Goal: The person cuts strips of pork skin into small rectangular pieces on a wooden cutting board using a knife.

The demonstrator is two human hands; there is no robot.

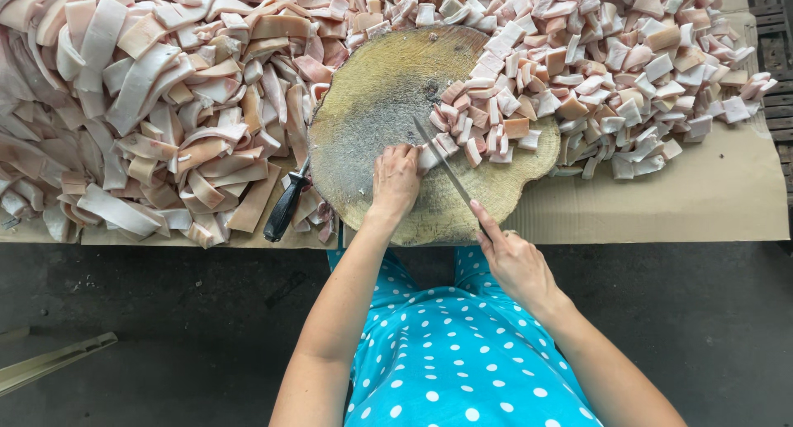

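Left of the round wooden chopping block (pixel 372 121): heap of long pale pork-skin strips (pixel 149 113) on cardboard (pixel 710 196); spare black-handled knife (pixel 285 206) tucked against block edge. On block, near centre: left hand (pixel 395 179) curled, pressing a strip (pixel 429 156). Just right: right hand (pixel 516 262) closed around knife (pixel 442 164), blade at strip. Right of block: mound of cut squares (pixel 628 72).

Single view only, from a camera on the person's head. It looks almost straight down over the torso and forearms onto the round wooden chopping block (pixel 413 138), which sits near frame centre. Close range: block and both arms fill the middle. The cardboard-covered worktop (pixel 710 196) spans the upper half; dark floor (pixel 165 311) fills the lower corners.
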